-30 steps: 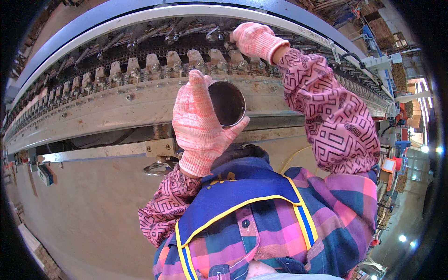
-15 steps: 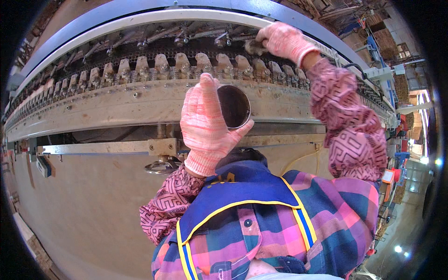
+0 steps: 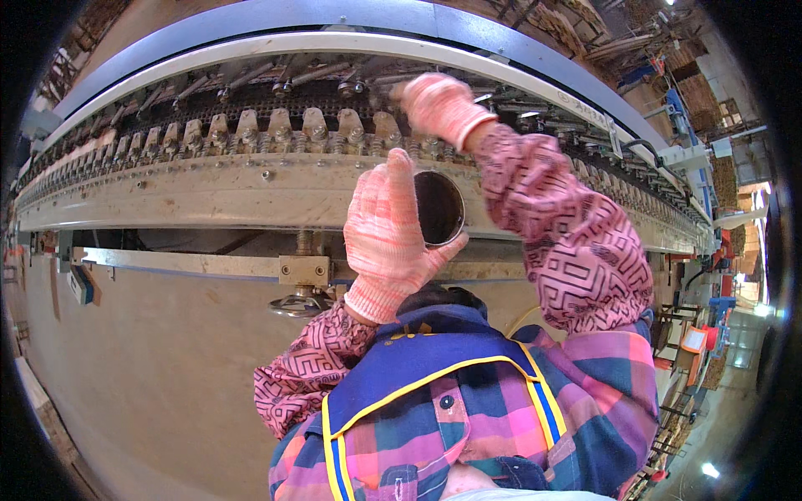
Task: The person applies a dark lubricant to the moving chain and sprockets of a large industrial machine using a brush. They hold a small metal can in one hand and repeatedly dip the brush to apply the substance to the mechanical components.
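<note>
A dark-mouthed cup (image 3: 439, 207) sits before a long machine (image 3: 192, 196), gripped along its side by a worker's gloved left hand (image 3: 383, 234), fingers extended, thumb beneath the rim. Beyond it, the gloved right hand (image 3: 441, 107) curls above a row of metal tabs (image 3: 314, 125), fingertips too blurred to tell what, if anything, they hold.

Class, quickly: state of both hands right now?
Left hand: holding a round container.
Right hand: fingers bent, over the machine; blurred, so whether it holds anything cannot be told.
</note>
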`<state>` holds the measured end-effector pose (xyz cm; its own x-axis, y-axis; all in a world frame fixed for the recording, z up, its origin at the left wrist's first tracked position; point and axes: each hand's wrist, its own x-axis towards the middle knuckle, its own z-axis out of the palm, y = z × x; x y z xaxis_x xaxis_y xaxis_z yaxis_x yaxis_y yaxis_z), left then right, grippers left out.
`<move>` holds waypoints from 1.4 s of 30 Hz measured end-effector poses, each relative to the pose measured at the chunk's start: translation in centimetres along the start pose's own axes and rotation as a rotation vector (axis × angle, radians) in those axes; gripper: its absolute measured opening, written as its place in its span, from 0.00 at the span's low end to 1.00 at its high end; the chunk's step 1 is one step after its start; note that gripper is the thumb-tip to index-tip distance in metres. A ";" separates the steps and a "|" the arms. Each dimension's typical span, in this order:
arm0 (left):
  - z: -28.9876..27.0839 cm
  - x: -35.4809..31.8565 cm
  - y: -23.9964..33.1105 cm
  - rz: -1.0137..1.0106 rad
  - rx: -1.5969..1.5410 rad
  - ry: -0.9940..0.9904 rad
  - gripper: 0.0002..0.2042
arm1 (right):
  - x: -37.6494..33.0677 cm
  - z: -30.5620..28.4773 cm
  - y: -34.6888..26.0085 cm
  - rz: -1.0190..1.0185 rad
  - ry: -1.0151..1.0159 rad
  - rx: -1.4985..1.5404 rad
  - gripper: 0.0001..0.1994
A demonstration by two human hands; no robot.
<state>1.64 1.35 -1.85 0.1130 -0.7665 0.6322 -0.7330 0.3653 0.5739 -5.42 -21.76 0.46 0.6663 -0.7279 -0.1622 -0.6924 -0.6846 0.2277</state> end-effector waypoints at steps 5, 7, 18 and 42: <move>-0.4 -0.4 -0.6 -0.042 -0.007 -0.013 0.73 | -1.9 -6.0 3.3 -0.189 0.140 0.047 0.15; -0.3 0.1 -0.6 -0.047 -0.020 -0.028 0.73 | -1.0 -4.1 4.2 -0.170 0.098 0.105 0.15; -0.3 -0.3 -1.0 -0.012 -0.023 -0.008 0.73 | 1.6 -1.4 3.6 -0.189 0.109 0.118 0.14; -8.6 -3.4 -3.4 -0.323 -0.019 0.191 0.74 | 1.2 0.1 0.1 -0.106 0.091 0.092 0.12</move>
<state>9.49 7.26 -1.45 0.4607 -0.7324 0.5013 -0.6267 0.1316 0.7681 -4.77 -22.69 0.19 0.7560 -0.6480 -0.0924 -0.6369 -0.7608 0.1243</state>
